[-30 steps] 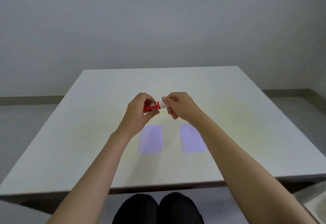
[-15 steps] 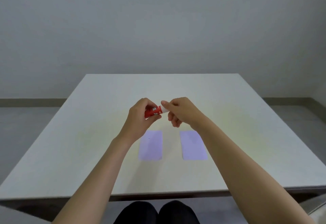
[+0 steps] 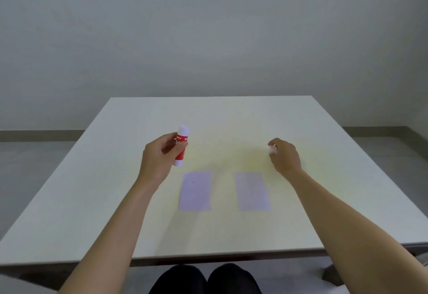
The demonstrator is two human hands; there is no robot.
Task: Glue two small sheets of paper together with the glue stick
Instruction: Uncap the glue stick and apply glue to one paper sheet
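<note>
The left hand (image 3: pixel 159 157) grips the uncapped glue stick (image 3: pixel 181 146) upright above the worktop (image 3: pixel 231 120); the right hand (image 3: pixel 283 155), well apart, pinches its white cap (image 3: pixel 272 149).

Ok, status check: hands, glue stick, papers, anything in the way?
Left hand holds glue stick upright, uncapped. Right hand holds the cap, off to the right. Two purple sheets flat, side by side, apart. Nothing in the way.
</note>
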